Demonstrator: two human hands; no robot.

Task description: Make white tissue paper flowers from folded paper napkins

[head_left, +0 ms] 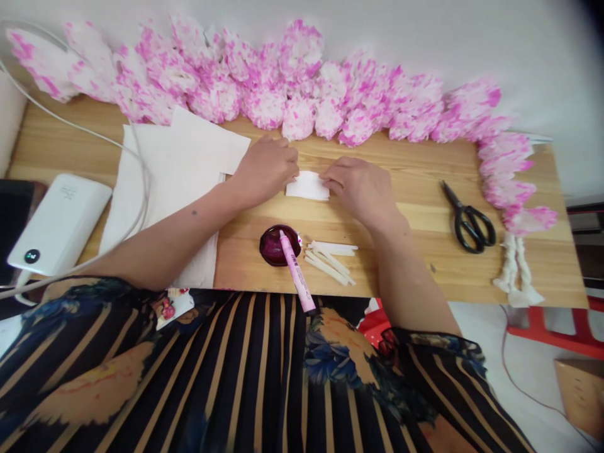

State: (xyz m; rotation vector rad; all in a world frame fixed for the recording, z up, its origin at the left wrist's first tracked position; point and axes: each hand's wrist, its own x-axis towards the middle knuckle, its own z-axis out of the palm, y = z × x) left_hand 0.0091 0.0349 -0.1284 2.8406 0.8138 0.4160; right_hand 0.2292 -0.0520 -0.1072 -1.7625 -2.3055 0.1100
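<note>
A small folded piece of white tissue paper lies at the middle of the wooden table. My left hand pinches its left end and my right hand pinches its right end, fingers closed on both sides. Just in front of it sits a dark dish of magenta dye, with a pink marker pen leaning across its rim toward me. Several thin white sticks lie beside the dish. Larger white tissue sheets are stacked under and beyond my left forearm.
Pink-and-white paper flowers line the back and right side of the table. Black-handled scissors lie at the right. A white power bank with a cable is at the left. Twisted white paper hangs near the right front edge.
</note>
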